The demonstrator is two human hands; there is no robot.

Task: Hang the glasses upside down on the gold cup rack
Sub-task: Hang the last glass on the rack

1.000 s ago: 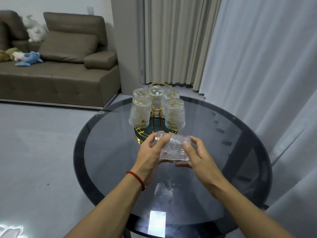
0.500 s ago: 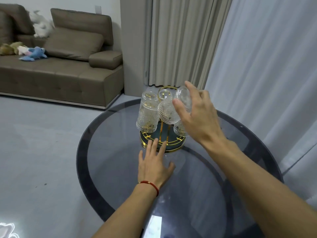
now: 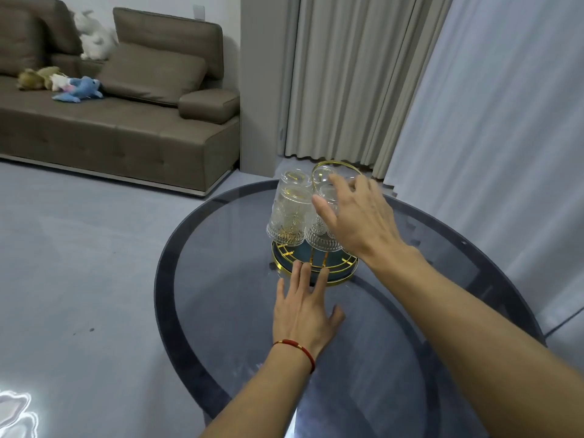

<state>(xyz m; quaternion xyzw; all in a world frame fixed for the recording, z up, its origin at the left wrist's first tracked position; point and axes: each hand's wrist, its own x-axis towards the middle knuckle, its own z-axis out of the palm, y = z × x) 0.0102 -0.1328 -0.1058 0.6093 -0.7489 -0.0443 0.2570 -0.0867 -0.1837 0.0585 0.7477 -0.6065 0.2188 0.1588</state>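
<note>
The gold cup rack (image 3: pixel 345 279), with a teal round base and a gold loop handle, stands at the far middle of the round glass table (image 3: pixel 221 279). Several clear ribbed glasses hang on it upside down; the front left one (image 3: pixel 287 218) is the plainest to see. My right hand (image 3: pixel 360 216) wraps a front glass (image 3: pixel 320 237), thumb across its near side and fingers behind; that glass sits upright and inverted on the rack. My left hand (image 3: pixel 300 311) lies flat on the table, fingers spread, its fingertips touching the base's near rim. The glasses on the right are hidden behind my right hand.
A brown sofa (image 3: pixel 126 121) with soft toys stands across the grey floor to the left. Beige and white curtains (image 3: pixel 474 105) hang behind and to the right of the table. Bare glass tabletop lies around the rack.
Both hands held the glass low in front of the rack. The right hand then lifted it tilted to the rack and turned it upright and inverted on it; the left hand dropped flat against the base.
</note>
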